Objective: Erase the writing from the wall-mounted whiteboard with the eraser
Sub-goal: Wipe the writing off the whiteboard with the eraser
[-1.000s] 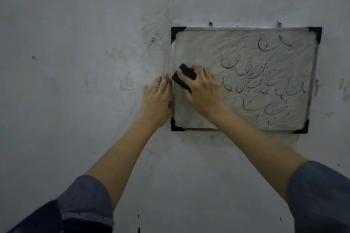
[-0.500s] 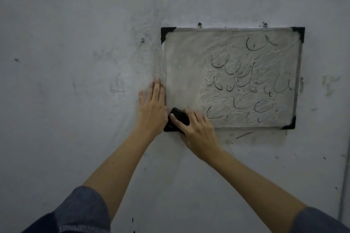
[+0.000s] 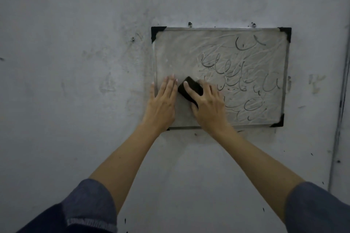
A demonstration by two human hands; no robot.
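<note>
Moved up from bottom corner: right hand (image 3: 206, 104) gripping eraser (image 3: 190, 89) on whiteboard (image 3: 219, 41) | left hand (image 3: 162, 102) flat, released

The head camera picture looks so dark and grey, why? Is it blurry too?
Head view: the light is dim and flat, so the wall and whiteboard look grey, with no glare and only soft shadows. It is sharp enough to see the writing, the eraser and both hands, left and right. The wide lens bends the line at the far right.
</note>
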